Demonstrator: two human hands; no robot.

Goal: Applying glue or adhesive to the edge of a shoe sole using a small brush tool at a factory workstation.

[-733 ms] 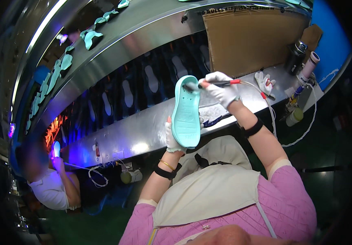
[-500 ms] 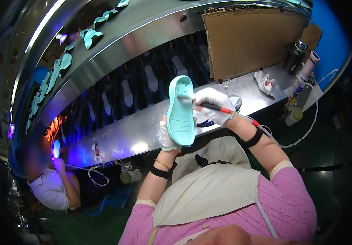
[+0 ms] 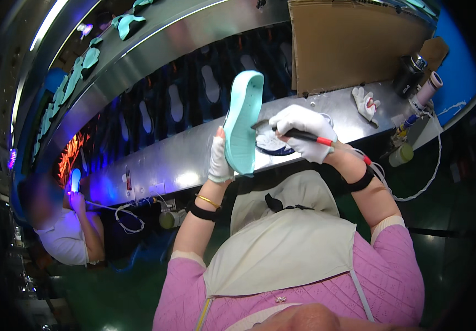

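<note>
My left hand point(image 3: 219, 159), in a white fingerless glove, grips a turquoise shoe sole point(image 3: 243, 124) by its lower left edge. The sole stands tilted up, its hollow side turned to the right. My right hand point(image 3: 306, 131), also gloved in white, is closed around the dark handle of a brush point(image 3: 304, 135) with red bands and a white tube trailing from it. The brush's dark bristles lie close to the sole's right edge; whether they touch it I cannot tell. Below the bristles sits a round dish point(image 3: 271, 144) holding white stuff, partly hidden by my right hand.
A metal ledge point(image 3: 188, 177) runs along a conveyor carrying grey soles point(image 3: 211, 84). Turquoise pieces point(image 3: 90, 58) lie on the upper shelf. At right are a cardboard sheet point(image 3: 348, 49), a spare glove point(image 3: 366, 103), a black bottle point(image 3: 409, 75) and a pink cup point(image 3: 429, 88). A co-worker point(image 3: 64, 234) sits at left.
The sole has moved up in the picture and turned so its hollow faces more to the right. The brush has come off its heel end and now sits lower, near the dish.
</note>
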